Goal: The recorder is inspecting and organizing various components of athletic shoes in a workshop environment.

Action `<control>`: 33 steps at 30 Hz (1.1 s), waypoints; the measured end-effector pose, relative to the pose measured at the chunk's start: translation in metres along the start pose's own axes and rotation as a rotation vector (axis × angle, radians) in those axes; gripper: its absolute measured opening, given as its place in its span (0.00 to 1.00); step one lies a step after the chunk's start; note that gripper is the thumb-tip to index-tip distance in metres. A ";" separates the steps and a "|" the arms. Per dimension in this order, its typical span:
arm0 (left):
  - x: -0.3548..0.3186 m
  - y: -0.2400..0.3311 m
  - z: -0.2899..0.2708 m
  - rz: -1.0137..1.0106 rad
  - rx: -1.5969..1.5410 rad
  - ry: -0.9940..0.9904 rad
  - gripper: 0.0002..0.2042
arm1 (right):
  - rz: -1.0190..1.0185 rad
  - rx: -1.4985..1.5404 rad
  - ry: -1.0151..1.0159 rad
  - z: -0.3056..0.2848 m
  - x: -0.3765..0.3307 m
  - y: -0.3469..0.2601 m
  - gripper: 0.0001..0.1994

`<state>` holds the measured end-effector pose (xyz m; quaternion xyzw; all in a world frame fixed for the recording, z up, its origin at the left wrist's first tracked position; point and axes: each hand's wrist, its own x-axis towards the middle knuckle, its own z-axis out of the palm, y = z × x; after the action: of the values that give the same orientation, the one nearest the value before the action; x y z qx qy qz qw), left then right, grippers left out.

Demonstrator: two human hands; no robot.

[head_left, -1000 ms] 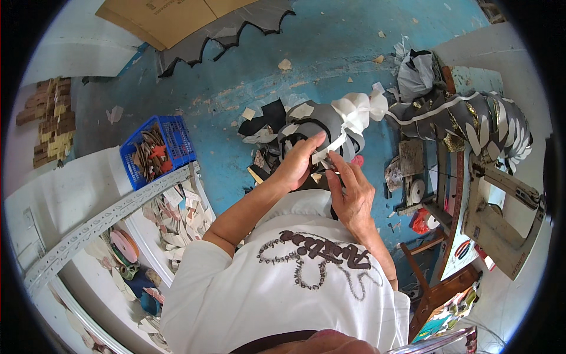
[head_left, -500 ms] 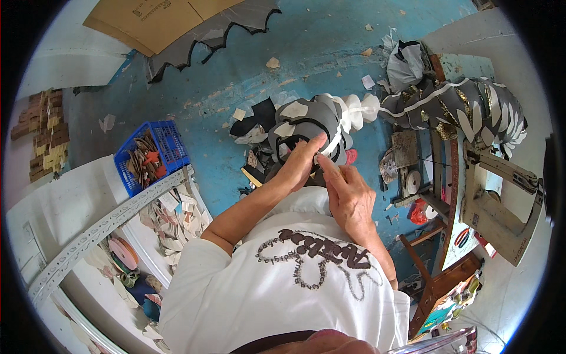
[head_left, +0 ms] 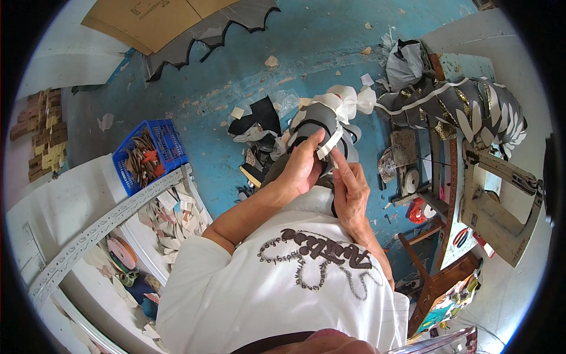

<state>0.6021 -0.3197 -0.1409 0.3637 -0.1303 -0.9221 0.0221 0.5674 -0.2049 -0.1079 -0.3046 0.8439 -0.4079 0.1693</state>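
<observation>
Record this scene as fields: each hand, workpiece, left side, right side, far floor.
Left hand: holding the grey piece, thumb beside the white strip
Right hand: close to the strip's near end; exact grip unclear
Workpiece: grey, with dark curved bands
Left side: blue basket of brown scraps
Right side: beige sewing machine; decorated grey bundle with white leaf shapes
Far floor: brown cardboard

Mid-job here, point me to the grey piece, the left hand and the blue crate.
Grey piece (head_left: 322, 113): head view, on its grey upper face beyond the thumb.
Left hand (head_left: 303, 167): head view, on the middle of its back.
Blue crate (head_left: 171, 143): head view, on its slotted right wall.
</observation>
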 end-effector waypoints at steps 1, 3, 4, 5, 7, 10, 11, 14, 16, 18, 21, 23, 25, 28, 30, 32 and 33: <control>-0.001 0.001 0.000 0.003 0.008 0.003 0.13 | -0.035 -0.049 0.007 -0.002 -0.001 -0.001 0.19; -0.002 0.001 0.000 0.002 0.016 0.006 0.11 | -0.066 -0.098 0.015 -0.003 -0.001 -0.004 0.19; -0.002 0.001 0.000 0.027 0.023 0.000 0.11 | -0.104 -0.126 0.040 -0.003 -0.001 -0.005 0.18; -0.002 0.000 0.000 0.053 0.031 -0.007 0.11 | -0.119 -0.164 0.044 -0.003 -0.001 -0.006 0.17; -0.002 -0.001 0.000 0.051 0.019 0.003 0.11 | -0.139 -0.180 0.056 -0.002 -0.001 -0.008 0.16; -0.003 -0.001 0.001 0.047 0.017 0.011 0.11 | -0.142 -0.222 0.045 -0.002 -0.002 -0.008 0.16; -0.003 -0.001 0.001 0.039 0.029 0.012 0.11 | -0.129 -0.241 0.042 -0.002 -0.003 -0.008 0.16; -0.006 -0.001 0.005 0.022 0.030 0.038 0.12 | -0.090 -0.268 0.010 -0.003 -0.005 -0.009 0.22; -0.008 -0.003 0.008 0.015 0.012 0.020 0.12 | -0.120 -0.278 0.012 -0.002 -0.006 -0.009 0.23; -0.010 -0.003 0.010 0.000 0.002 0.012 0.12 | -0.144 -0.296 0.018 0.001 -0.007 -0.009 0.24; -0.010 -0.003 0.008 -0.044 -0.031 0.078 0.12 | -0.173 -0.325 0.033 0.004 -0.007 -0.005 0.26; -0.010 -0.002 0.006 -0.111 -0.018 0.053 0.17 | -0.183 -0.319 0.045 0.007 -0.007 0.000 0.26; -0.010 -0.003 0.005 -0.118 -0.034 0.019 0.17 | -0.167 -0.222 0.049 0.009 -0.008 0.004 0.25; -0.010 -0.004 0.007 -0.104 -0.057 -0.005 0.15 | -0.099 0.045 0.033 0.015 -0.008 0.008 0.20; -0.010 -0.006 0.009 -0.087 -0.064 0.001 0.13 | -0.067 0.227 0.037 0.015 -0.008 0.008 0.16; -0.010 -0.007 0.010 -0.051 -0.051 0.056 0.13 | 0.164 0.620 -0.056 0.011 -0.009 0.006 0.15; -0.011 -0.006 0.009 -0.074 -0.054 0.122 0.13 | 0.162 0.676 -0.045 0.008 -0.009 0.006 0.14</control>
<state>0.6039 -0.3100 -0.1288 0.4231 -0.0905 -0.9015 0.0056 0.5763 -0.2009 -0.1167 -0.1722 0.6787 -0.6426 0.3111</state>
